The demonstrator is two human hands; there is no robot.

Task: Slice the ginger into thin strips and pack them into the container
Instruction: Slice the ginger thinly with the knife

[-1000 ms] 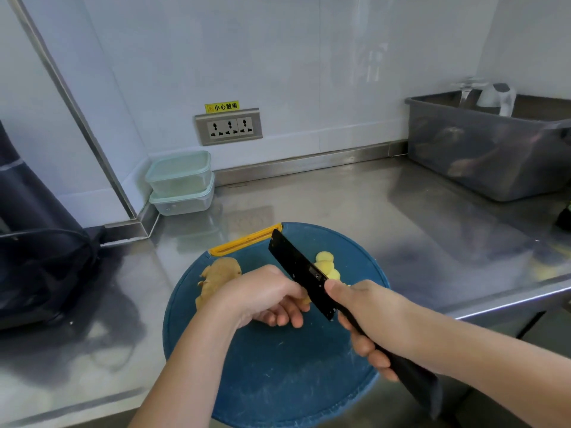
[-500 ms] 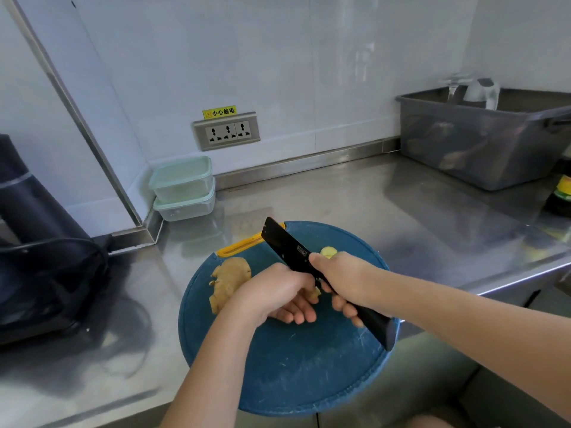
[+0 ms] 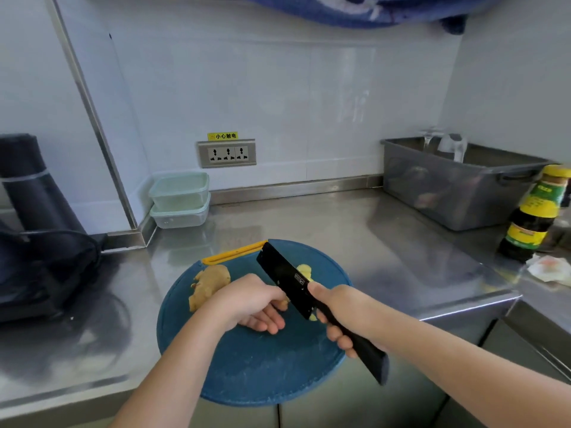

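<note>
Gripping the knife (image 3: pixel 289 281), right hand (image 3: pixel 336 307) curls round its handle; left hand (image 3: pixel 250 304) curls its fingers over ginger (image 3: pixel 282 304) on the board (image 3: pixel 247 366), front edge of the counter (image 3: pixel 340 217). Yellow label (image 3: pixel 223 136) reads 小心触电; stacked containers (image 3: pixel 180 199), back-left corner, look empty

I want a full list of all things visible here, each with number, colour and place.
counter: 1, steel, underneath
cutting board: 1, blue with yellow grip, counter's front
ginger root: 1, tan, board's left, under the left hand
knife: 1, black, over the board
ginger slices: few, yellow, behind the blade
containers: 2, clear with green lids, stacked at back wall
tub: 1, grey, back right
sauce bottle: 1, dark with yellow cap, right
wrapper: 1, white, crumpled, far right
wall socket: 1, grey, back wall
appliance: 1, black, far left
left hand: 1, curled on the ginger root
right hand: 1, grips the knife handle
</note>
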